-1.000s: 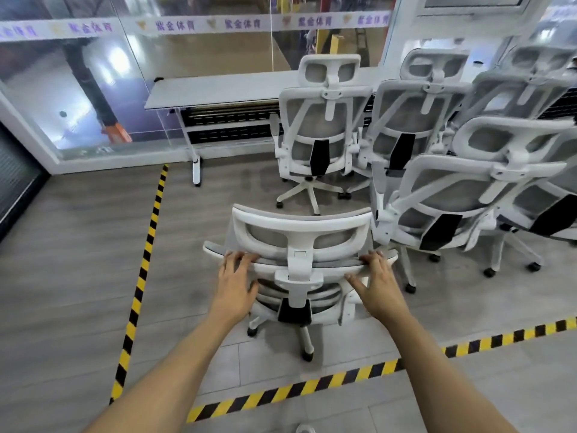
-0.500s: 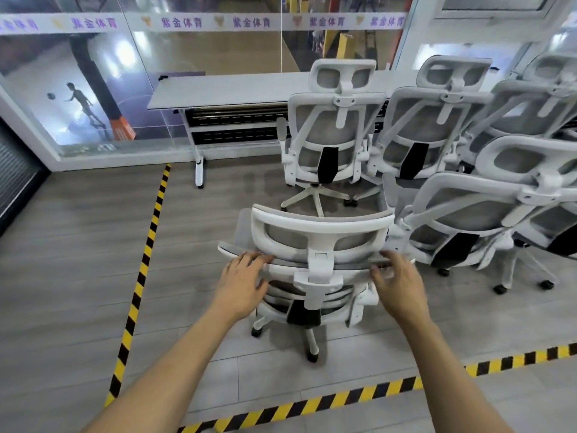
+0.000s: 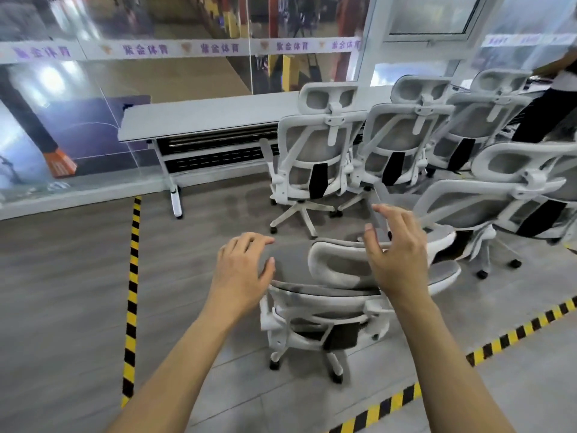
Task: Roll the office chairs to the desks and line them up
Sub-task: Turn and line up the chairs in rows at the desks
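Observation:
A white office chair with grey mesh point(image 3: 324, 310) stands just below me, its back towards me and its headrest point(image 3: 337, 267) between my hands. My left hand point(image 3: 242, 273) hovers over the left end of the backrest, fingers spread and holding nothing. Raised a little over the headrest's right side, my right hand point(image 3: 398, 251) has curled fingers that are apart and empty. Ahead is the long white desk point(image 3: 203, 120). A chair point(image 3: 313, 151) is pushed up to it, with a second chair point(image 3: 402, 142) and a third chair point(image 3: 480, 120) beside it to the right.
Another white chair point(image 3: 499, 195) stands tilted close on the right, nearly touching mine. A person in dark trousers point(image 3: 549, 107) is at the far right. Yellow-black floor tape point(image 3: 132, 276) runs on the left and more floor tape point(image 3: 512, 335) behind. A glass wall point(image 3: 93, 89) lies beyond the desk.
Both hands have come off the backrest's top edge and lifted with fingers apart. The chair has rolled forward and right, and the view has turned left.

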Motion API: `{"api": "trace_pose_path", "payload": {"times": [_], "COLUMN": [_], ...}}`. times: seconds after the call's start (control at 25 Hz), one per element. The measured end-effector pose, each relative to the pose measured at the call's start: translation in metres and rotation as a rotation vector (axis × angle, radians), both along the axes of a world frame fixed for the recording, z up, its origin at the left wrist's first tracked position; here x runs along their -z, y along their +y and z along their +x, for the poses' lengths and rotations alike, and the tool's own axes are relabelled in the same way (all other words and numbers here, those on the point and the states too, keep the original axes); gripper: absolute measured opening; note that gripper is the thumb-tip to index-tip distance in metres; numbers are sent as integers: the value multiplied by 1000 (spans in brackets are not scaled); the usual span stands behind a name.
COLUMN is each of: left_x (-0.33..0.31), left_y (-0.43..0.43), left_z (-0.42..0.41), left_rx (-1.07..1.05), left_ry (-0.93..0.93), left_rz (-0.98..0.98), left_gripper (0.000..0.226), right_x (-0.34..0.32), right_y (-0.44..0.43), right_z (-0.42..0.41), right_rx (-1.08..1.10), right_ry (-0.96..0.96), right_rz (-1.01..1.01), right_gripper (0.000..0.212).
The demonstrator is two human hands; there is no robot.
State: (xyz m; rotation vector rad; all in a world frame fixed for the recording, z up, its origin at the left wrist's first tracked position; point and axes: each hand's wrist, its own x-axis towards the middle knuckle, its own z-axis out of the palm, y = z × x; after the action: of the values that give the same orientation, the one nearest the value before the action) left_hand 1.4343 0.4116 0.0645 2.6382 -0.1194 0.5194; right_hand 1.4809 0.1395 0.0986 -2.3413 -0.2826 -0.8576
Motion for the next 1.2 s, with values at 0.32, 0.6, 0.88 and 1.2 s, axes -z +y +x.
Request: {"api": "trace_pose_path", "payload": {"times": [0.32, 0.6, 0.88, 1.2], "left_x": [-1, 6, -4, -2], "left_y": [108, 188, 226, 262], "left_z": [69, 216, 357, 556], "left_rx": [-34, -4, 11, 127], "left_ry": [34, 128, 141, 94], "left_rz": [-6, 54, 47, 34], "left_gripper": [35, 40, 30, 29], "right_x": [23, 51, 49, 54], "right_y": [138, 225, 258, 285], "right_z": [73, 219, 361, 544], "right_rx": [-61, -42, 22, 112], "right_ry": [131, 244, 329, 369], "right_rz": [-23, 96, 100, 152], "right_gripper": [40, 40, 39, 41]}}
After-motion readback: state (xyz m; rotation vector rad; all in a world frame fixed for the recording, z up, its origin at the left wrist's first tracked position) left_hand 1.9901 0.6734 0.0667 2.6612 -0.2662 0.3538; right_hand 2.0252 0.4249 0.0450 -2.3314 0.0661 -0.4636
